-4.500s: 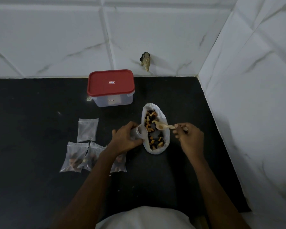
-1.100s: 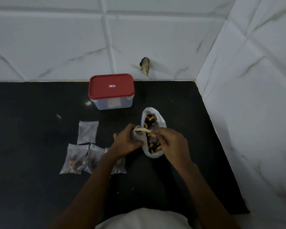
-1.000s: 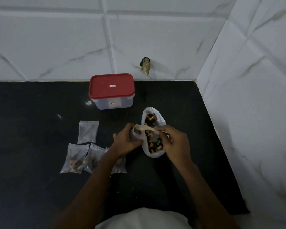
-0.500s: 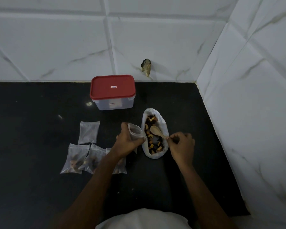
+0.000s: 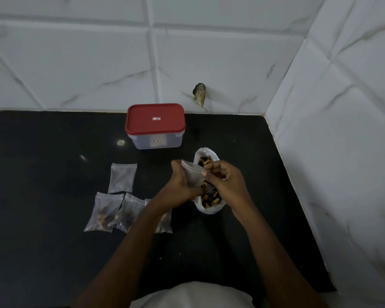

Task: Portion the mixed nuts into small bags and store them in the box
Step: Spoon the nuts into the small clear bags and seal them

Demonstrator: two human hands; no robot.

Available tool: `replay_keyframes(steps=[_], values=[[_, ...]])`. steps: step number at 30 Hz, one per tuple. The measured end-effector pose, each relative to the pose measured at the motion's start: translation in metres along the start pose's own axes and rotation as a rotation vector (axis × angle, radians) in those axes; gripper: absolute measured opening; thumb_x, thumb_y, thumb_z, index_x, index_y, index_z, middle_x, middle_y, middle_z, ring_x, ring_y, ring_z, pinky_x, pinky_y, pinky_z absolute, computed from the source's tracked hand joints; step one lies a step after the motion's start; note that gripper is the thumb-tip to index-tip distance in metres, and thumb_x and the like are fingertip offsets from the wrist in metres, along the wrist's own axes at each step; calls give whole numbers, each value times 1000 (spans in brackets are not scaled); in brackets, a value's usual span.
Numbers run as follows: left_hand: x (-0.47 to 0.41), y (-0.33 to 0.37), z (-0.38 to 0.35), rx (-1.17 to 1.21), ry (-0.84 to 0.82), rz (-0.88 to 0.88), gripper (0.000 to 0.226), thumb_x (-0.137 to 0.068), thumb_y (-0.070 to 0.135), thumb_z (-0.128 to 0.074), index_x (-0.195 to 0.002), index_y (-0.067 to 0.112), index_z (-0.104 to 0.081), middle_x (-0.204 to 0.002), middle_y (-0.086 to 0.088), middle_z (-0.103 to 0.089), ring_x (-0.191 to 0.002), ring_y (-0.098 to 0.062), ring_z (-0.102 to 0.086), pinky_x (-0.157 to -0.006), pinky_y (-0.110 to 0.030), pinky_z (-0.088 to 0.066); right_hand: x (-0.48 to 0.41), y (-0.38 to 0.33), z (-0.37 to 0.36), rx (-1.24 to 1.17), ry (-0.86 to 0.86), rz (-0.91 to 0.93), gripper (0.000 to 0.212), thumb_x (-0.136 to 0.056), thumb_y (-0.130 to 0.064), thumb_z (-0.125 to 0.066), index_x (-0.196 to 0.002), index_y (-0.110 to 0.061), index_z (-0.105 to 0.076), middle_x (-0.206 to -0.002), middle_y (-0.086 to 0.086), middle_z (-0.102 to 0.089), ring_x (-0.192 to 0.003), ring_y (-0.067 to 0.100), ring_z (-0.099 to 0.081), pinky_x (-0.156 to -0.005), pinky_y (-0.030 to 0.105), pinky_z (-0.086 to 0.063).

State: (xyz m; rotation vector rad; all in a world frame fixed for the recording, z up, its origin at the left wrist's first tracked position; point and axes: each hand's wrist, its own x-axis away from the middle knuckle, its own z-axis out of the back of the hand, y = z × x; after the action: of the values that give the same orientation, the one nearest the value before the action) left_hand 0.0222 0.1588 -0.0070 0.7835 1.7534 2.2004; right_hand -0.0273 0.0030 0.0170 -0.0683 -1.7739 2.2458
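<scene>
**Black counter, white-tiled corner: small bag held at the nuts**

Black counter (image 5: 42, 152) fills the lower frame. White marbled wall tiles (image 5: 76, 63) run along the top and down the right side. I see both forearms come up from the bottom edge and meet just right of centre.

- Left hand (image 5: 180, 185): fingers wrapped round a small bag (image 5: 193, 175), holding it upright with its mouth at the top.
- Right hand (image 5: 227, 183): thumb on the rim of the small bag, fingers curled close behind it. It reads to me as a pinch at the mouth.
- I cannot tell what the small bag holds, because its plastic is clouded.
- Big bag (image 5: 209, 207) lies open on the counter right under both hands, with mixed nuts (image 5: 211, 197) showing inside.
- Box (image 5: 156, 141) stands above centre near the back wall, well apart from the hands, its red lid (image 5: 155, 118) on.
- Empty bag (image 5: 122, 177) lies flat at centre left.
- Filled bags (image 5: 105, 213) sit in a row just below it. The rightmost one is half hidden by the left forearm.
- I note a small dark and tan object (image 5: 200, 94) on the wall above the big bag, but cannot make out what it is.
</scene>
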Motion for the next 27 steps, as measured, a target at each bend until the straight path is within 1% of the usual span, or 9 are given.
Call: replay_keyframes(steps=[2, 4, 7, 9, 12, 18, 21, 24, 27], values=[[6, 5, 1, 172, -14, 37, 65, -82, 11, -74, -127, 24, -30, -125, 3, -49, -106, -15, -59, -67, -18, -56, -2, -2, 0, -11, 14, 2, 9, -90, -18, -69, -99, -22, -70, -97, -6, -72, -90, 4, -68, -80, 27, -56], [10, 9, 1, 332, 55, 51, 49, -85, 20, -71, -125, 23, -43, -125, -3, -58, -104, -18, -66, -72, -29, -59, -3, -3, -1, -31, 59, 23, 10, -91, -19, -68, -100, -20, -69, -100, -6, -71, -93, 5, -68, -81, 29, -57], [13, 12, 0, 430, 143, 19, 34, -91, 25, -63, -122, 15, -56, -115, -8, -69, -99, -20, -71, -78, -39, -60, -1, -7, -7, -73, 129, 54, 10, -92, -21, -68, -102, -20, -67, -102, -5, -70, -94, 8, -68, -80, 30, -58], [16, 14, 1, 422, 164, -27, 28, -93, 22, -61, -119, 12, -61, -110, -8, -72, -98, -21, -71, -78, -38, -60, 1, -9, -12, -80, 127, 30, 10, -92, -24, -68, -101, -20, -68, -98, -5, -71, -90, 7, -69, -76, 26, -58], [20, 13, 5, 412, 193, -51, 25, -93, 22, -62, -116, 11, -63, -106, -7, -73, -97, -20, -71, -77, -36, -60, 5, -13, -16, -34, 62, 0, 4, -94, -23, -65, -92, -22, -68, -89, -3, -72, -81, 6, -71, -68, 21, -57], [28, 14, 18, 409, 160, -78, 19, -92, 23, -61, -106, 12, -66, -100, -7, -74, -94, -20, -72, -72, -32, -59, 7, -20, -21, -1, 26, -33, 9, -94, -21, -65, -96, -14, -71, -92, 5, -74, -87, 16, -72, -81, 39, -60], [33, 13, 30, 381, 145, -119, 16, -94, 18, -60, -106, 11, -67, -100, -6, -74, -94, -18, -71, -71, -26, -57, 11, -22, -29, 0, 29, -46, 14, -94, -23, -64, -98, -11, -72, -93, 7, -74, -90, 20, -72, -84, 44, -59], [40, 14, 39, 353, 119, -149, 13, -94, 14, -60, -105, 12, -67, -98, -2, -74, -93, -14, -71, -69, -22, -56, 16, -24, -38, 0, 48, -44, 20, -94, -22, -65, -99, -4, -71, -92, 10, -74, -90, 22, -71, -84, 39, -59], [46, 10, 47, 316, 103, -162, 13, -92, 14, -63, -104, 14, -68, -98, -3, -75, -94, -16, -71, -73, -25, -58, 21, -29, -45, -14, 30, -48, 13, -94, -18, -64, -93, -8, -71, -83, 2, -72, -82, 11, -69, -73, 23, -55]])
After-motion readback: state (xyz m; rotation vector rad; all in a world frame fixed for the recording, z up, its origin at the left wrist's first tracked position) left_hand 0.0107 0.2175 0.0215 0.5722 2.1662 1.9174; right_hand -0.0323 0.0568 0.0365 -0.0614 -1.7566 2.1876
